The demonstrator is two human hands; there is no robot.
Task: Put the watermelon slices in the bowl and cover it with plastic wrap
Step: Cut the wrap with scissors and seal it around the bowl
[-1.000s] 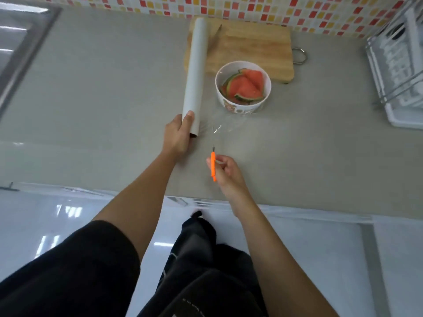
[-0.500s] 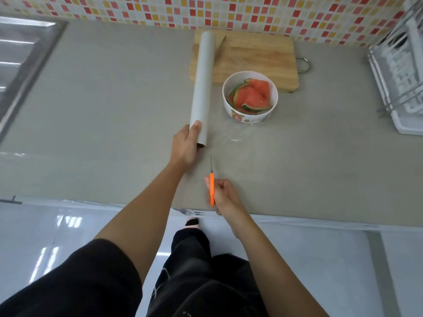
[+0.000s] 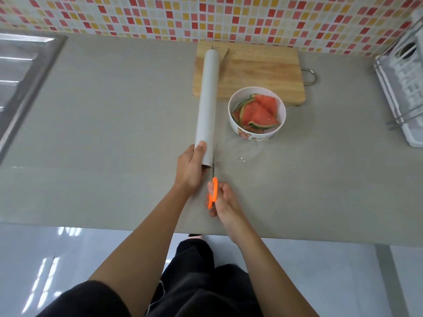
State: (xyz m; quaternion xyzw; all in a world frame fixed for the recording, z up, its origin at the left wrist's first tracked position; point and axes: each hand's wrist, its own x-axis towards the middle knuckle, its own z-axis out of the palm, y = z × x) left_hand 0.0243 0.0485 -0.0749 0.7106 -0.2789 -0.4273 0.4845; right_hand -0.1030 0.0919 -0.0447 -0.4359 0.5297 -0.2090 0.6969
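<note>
While left hand (image 3: 191,170) gripping roll (image 3: 207,106), right hand (image 3: 225,202) clenching scissors (image 3: 212,191) beside roll's edge.

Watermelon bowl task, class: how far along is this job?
Done: red watermelon slices sit in the white round bowl. In hand: left hand steadies the long grey plastic-wrap roll; right hand holds orange-handled scissors beside it. Left: cutting the clear film and covering the bowl.

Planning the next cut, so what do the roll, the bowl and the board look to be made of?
The roll: matte pale grey tube, probably cardboard under clear film; a glinting sheet lies beside it. The bowl: glossy white with a printed motif, ceramic or melamine, hard to tell. The board: light wood with visible grain and a metal hanging loop.
</note>
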